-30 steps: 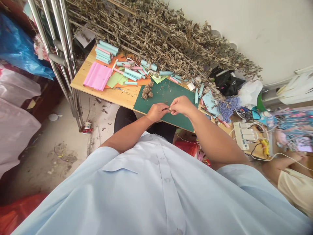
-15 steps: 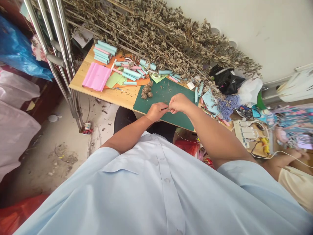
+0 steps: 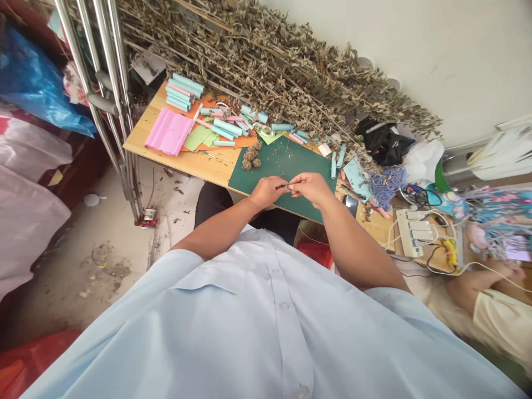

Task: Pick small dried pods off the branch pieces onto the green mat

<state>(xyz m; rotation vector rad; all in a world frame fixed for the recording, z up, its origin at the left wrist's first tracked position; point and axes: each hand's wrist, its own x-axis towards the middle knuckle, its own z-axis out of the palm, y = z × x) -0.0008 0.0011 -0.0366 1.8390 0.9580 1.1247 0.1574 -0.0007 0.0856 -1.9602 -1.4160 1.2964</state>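
My left hand (image 3: pixel 268 191) and my right hand (image 3: pixel 311 187) meet over the near edge of a dark green mat (image 3: pixel 286 158). The fingers of both are pinched together around a small dark piece (image 3: pixel 287 187), too small to name. Beyond my left hand, a clump of brown balls (image 3: pixel 251 156), seemingly crumbled dry plant matter, rests on the mat. Dry crumbs are scattered behind my hands.
Rolled blue and pink paper tubes (image 3: pixel 226 130) and a pink folded sheet (image 3: pixel 169 132) lie on the wooden table (image 3: pixel 141 136). Dried leafy stalks (image 3: pixel 266 61) pile along the back. Metal crutches (image 3: pixel 110 94) stand left. A power strip (image 3: pixel 409 233) sits right, near another person's arm (image 3: pixel 471 285).
My right hand has lowered and turned, its fingers now stretched more toward the left hand's fingertips. My right forearm has swung inward, uncovering a phone on the table.
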